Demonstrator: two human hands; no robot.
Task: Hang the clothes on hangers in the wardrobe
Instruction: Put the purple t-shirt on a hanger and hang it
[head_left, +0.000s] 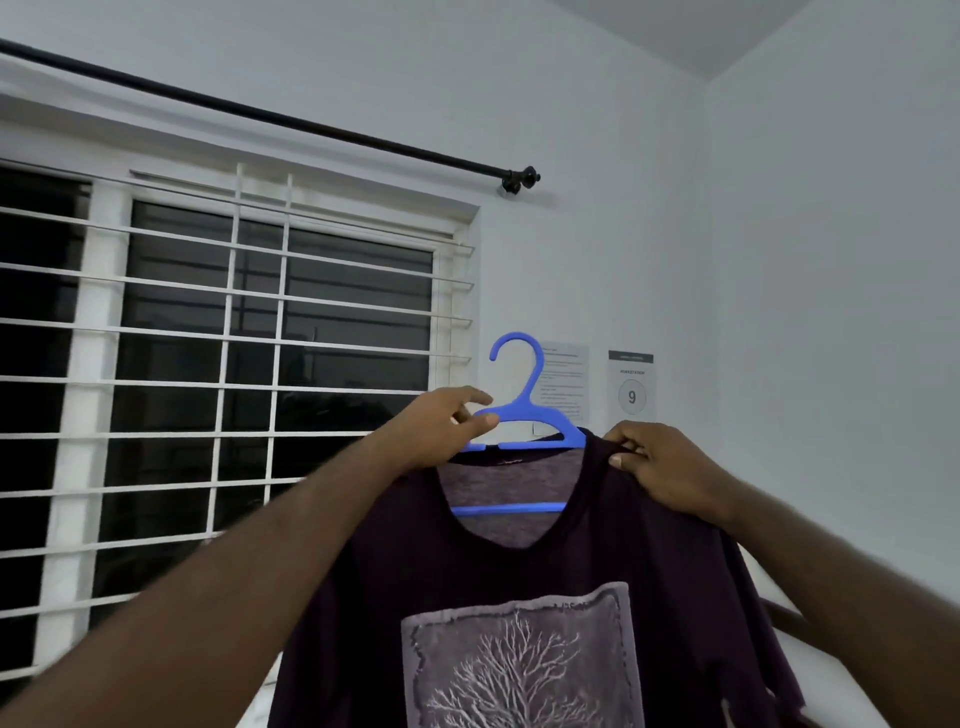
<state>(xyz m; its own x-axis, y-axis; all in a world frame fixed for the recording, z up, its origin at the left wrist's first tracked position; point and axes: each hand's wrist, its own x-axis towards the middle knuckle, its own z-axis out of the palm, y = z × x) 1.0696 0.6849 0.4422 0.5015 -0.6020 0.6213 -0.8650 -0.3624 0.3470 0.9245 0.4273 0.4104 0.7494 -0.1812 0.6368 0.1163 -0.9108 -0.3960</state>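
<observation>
Dark purple T-shirt (519, 597) (pale tree print) hangs upright on a blue hanger (524, 415), held aloft.

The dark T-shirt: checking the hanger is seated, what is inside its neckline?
The blue hanger: hook and top stick out above, its lower bar shows in the neck opening. Its arm ends are hidden under the T-shirt and the left hand.

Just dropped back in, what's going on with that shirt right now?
A person is fitting a dark purple T-shirt onto a blue hanger, holding both up in front of a barred window. The left hand grips the hanger near its neck, and the right hand pinches the shirt's shoulder over the hanger's arm. The hook is free, not yet hung on anything.
</observation>
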